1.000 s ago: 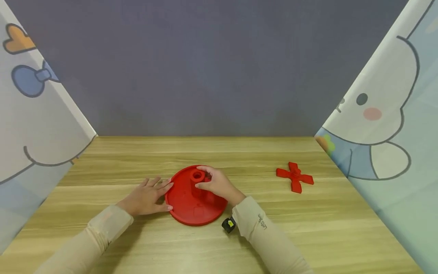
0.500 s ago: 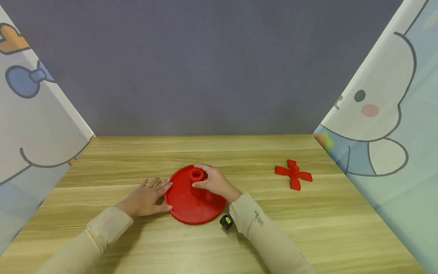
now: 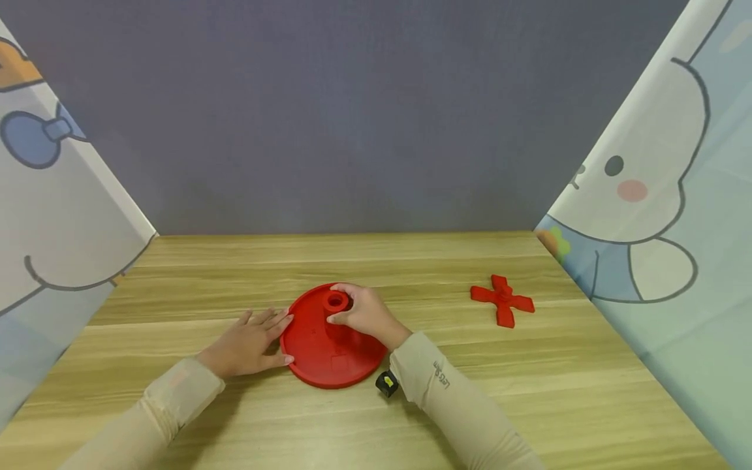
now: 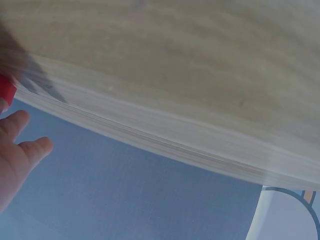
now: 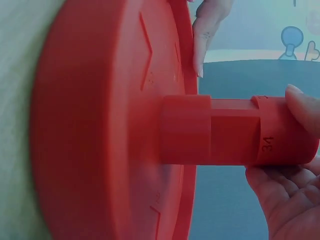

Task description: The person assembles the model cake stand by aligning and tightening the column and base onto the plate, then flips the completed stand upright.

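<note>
A round red dish-like base with a raised rim lies on the wooden table. From its middle rises a red post, with a wide round top marked "34", a narrower flat-sided stretch and a round socket at the base. My right hand grips the post near its top, thumb on one side and fingers on the other. The post's hollow top end shows in the head view. At the rim's left side, my left hand rests with its fingers spread and straight, fingertips on the edge. Only some left fingers appear in the left wrist view.
To the right on the table lies a red four-armed cross piece with a small knob at its centre. A black wrist camera sits beside the right cuff. A grey panel stands behind the table, with cartoon-printed cloths either side.
The head view has shifted slightly. My right fingers have settled a little on the post's top; the left hand stays at the rim.
</note>
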`<act>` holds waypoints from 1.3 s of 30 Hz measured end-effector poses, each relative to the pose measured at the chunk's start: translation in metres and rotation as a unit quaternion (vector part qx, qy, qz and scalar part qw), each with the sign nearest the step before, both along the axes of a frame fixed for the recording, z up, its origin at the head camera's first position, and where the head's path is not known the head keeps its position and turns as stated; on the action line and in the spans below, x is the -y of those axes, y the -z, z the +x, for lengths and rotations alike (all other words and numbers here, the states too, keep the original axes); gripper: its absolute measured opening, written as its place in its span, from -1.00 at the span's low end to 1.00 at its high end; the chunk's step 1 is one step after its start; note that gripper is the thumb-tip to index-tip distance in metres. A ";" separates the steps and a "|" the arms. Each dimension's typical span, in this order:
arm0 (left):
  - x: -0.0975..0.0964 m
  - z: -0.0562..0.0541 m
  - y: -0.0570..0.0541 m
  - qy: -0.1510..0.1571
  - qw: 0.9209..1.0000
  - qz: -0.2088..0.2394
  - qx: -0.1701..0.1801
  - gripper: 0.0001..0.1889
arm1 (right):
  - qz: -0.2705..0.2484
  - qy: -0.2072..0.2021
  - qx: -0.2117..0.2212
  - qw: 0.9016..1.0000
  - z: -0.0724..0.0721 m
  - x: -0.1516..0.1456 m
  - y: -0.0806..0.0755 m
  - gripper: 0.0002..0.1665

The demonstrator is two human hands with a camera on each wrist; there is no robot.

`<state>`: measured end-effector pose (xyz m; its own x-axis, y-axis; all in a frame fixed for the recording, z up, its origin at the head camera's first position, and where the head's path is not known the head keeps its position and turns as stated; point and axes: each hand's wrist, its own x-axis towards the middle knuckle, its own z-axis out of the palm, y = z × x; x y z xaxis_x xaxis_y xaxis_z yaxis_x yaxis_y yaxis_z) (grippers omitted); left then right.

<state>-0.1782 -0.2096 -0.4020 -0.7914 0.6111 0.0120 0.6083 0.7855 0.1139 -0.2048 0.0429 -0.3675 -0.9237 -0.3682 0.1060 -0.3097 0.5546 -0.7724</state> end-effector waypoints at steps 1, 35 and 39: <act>0.000 0.001 0.000 -0.001 1.000 0.002 0.000 -0.16 | 0.004 0.000 -0.001 1.000 0.000 0.001 0.000 -0.35; -0.001 0.001 -0.003 0.010 0.995 -0.084 -0.056 -0.17 | 0.027 -0.058 0.042 0.997 -0.006 -0.025 -0.010 -0.22; -0.003 0.000 -0.004 0.005 0.995 -0.086 -0.045 -0.14 | 0.009 -0.038 0.057 0.998 -0.010 -0.052 -0.011 -0.21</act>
